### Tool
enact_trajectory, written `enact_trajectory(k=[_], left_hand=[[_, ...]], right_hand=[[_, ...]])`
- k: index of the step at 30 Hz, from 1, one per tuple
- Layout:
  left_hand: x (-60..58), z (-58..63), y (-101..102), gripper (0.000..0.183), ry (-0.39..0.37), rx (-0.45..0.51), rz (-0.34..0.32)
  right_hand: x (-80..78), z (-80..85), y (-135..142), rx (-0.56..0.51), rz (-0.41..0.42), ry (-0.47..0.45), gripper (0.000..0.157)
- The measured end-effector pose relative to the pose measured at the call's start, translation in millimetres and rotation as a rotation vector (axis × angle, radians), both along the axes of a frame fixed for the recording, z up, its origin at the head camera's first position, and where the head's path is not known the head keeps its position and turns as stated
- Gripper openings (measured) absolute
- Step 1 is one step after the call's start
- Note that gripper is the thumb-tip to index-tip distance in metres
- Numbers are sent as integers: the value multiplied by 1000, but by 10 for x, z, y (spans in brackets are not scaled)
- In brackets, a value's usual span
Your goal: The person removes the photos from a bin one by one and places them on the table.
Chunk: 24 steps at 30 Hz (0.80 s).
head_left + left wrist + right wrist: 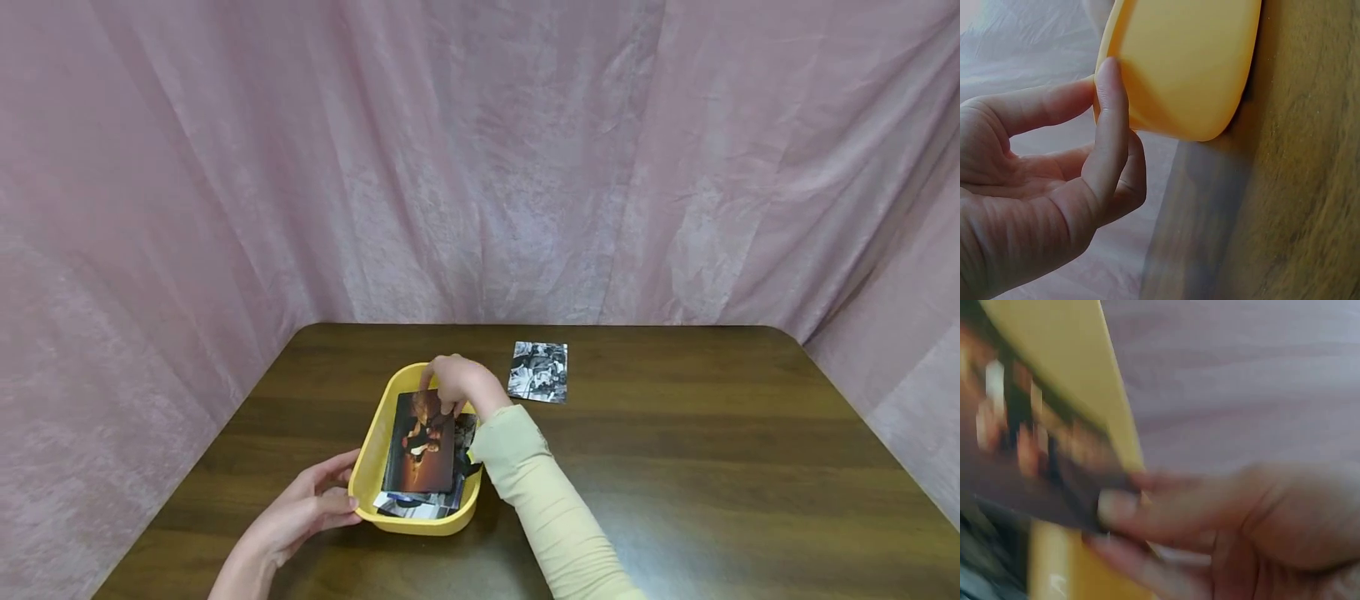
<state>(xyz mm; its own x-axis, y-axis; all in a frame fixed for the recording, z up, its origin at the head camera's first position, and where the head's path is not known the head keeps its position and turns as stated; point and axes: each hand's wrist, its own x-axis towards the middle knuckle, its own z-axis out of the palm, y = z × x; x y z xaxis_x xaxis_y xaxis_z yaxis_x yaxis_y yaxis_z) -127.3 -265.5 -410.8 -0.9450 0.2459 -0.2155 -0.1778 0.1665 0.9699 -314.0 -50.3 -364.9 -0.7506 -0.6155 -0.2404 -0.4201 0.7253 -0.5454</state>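
A yellow plastic tub [424, 527] stands on the left half of the table with several picture cards [417, 509] inside. My left hand [300, 510] pinches the tub's near left rim between thumb and fingers, as the left wrist view shows on its yellow wall [1191, 56]. Reaching in from the right, my right hand [461, 382] is over the far end of the tub. It pinches the corner of a dark reddish-brown picture card [1029, 469] showing figures, which lies above the other cards. The right wrist view is blurred.
A black-and-white picture card [538, 372] lies flat on the brown wooden table [690, 442], just beyond the tub to the right. Pink curtains [480, 167] hang behind the table and along both sides.
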Motion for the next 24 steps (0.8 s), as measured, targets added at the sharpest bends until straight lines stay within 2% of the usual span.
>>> enact_trajectory(k=[7,9,14,19,24], left_hand=[[21,-2,-9,81,3,-2,10],[28,-1,-12,81,1,-2,12],[40,6,-12,81,-11,2,21],[52,16,-10,81,-17,2,26],[66,20,-17,81,-12,0,17]], right_hand=[[-280,461,497,-296,78,-124,45],[-390,566,703,-369,64,-142,44],[-666,723,1308,-439,-45,-60,45],[-909,669,1864,-475,-151,-14,44],[-1142,424,2279,-495,-171,-34,44]])
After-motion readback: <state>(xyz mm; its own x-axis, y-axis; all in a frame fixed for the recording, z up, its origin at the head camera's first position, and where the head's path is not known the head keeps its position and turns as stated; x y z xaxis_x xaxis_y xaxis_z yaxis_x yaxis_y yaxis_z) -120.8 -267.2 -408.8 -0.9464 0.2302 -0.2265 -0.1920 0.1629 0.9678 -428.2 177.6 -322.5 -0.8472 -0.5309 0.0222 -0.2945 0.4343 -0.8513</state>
